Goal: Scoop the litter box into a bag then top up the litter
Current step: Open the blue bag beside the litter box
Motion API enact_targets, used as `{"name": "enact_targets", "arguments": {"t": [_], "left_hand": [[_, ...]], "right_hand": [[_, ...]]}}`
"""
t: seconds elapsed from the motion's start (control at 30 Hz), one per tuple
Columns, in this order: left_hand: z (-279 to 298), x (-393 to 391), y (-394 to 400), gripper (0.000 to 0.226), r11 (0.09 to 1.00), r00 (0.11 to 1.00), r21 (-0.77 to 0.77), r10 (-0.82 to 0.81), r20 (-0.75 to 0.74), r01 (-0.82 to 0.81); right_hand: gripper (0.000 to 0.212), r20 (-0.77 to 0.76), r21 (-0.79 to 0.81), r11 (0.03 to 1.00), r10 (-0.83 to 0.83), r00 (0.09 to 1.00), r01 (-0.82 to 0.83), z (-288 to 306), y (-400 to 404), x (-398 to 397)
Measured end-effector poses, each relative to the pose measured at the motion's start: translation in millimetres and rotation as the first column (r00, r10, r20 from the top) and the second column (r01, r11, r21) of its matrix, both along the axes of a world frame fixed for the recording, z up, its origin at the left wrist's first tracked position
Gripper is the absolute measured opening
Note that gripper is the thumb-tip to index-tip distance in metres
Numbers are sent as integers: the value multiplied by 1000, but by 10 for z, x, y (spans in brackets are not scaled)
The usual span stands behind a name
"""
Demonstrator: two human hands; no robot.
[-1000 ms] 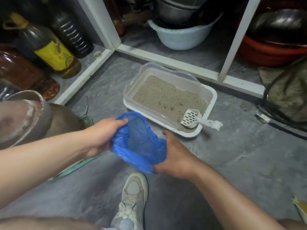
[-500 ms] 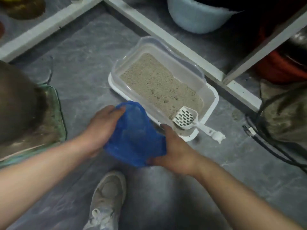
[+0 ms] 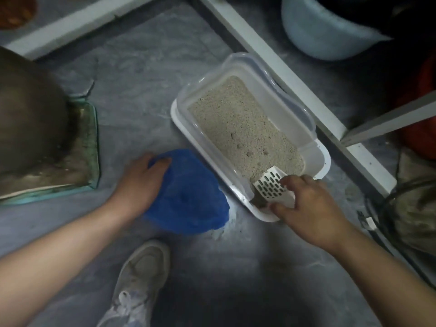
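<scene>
A white litter box [image 3: 179, 119] with a clear rim sits on the grey floor, holding pale grey litter [image 3: 236, 128] with a few dents. A white slotted scoop [image 3: 271, 185] lies in its near corner. My right hand [image 3: 309, 206] is on the scoop, thumb on one side and fingers on the other, covering the handle. A blue plastic bag [image 3: 188, 197] lies open on the floor just left of the box. My left hand [image 3: 139, 182] holds the bag's left rim with curled fingers.
My grey shoe [image 3: 144, 274] stands below the bag. A brown pot [image 3: 28, 114] on a glass tray [image 3: 92, 142] is at the left. A white shelf frame [image 3: 271, 60] runs behind the box, with a pale blue basin [image 3: 318, 29] beyond. Black cables [image 3: 377, 223] lie at the right.
My right hand let go of the bag and moved right onto the scoop. The bag sank to the floor, held only by my left hand. The view tilted further down.
</scene>
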State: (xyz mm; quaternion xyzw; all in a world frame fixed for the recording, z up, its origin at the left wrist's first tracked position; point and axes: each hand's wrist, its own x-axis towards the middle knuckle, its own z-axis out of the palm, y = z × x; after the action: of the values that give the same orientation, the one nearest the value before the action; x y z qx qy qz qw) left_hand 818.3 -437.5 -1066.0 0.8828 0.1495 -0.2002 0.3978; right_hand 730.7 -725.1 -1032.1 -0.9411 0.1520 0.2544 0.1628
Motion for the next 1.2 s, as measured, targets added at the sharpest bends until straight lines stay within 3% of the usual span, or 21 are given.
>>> {"name": "enact_targets", "arguments": {"t": [0.13,0.2,0.33,0.47,0.57,0.73,0.87,0.97,1.2], "left_hand": [[-138,-100,-181,24,999,999,-26,38,21,-37],[-111,-211,-295,27,1000,1000,-17,26,12,-26],[-6,-421,-447,26,1000,999,16,17,-36,-16],[204,-652,-552,24,990,989,-87,98,-115,-108],[290,-743,-661,25,977,979,-154,123,-161,-149],[92,-686,-767,28,995,993,-88,26,-118,-36],[-102,-570,-785,48,990,991,-120,64,-113,-78],[-183,-556,-726,34,990,989,-106,81,-123,-94],[-213,-636,-339,25,937,931,-43,349,108,-347]], "right_hand": [[62,-40,-175,984,25,999,-31,-191,-302,-107],[63,-78,-186,982,-18,997,3,-282,-423,-182],[67,-165,-10,983,-182,969,183,-446,-540,-381],[53,-115,191,948,-236,965,254,-456,-512,-462],[47,-135,252,919,-276,952,302,-484,-540,-417],[33,-258,452,767,-376,890,455,-553,-580,-316],[50,-309,519,671,-430,848,529,-570,-603,-291],[63,-296,515,686,-421,857,515,-600,-620,-299],[52,-317,524,673,-416,852,523,-629,-666,-263]]}}
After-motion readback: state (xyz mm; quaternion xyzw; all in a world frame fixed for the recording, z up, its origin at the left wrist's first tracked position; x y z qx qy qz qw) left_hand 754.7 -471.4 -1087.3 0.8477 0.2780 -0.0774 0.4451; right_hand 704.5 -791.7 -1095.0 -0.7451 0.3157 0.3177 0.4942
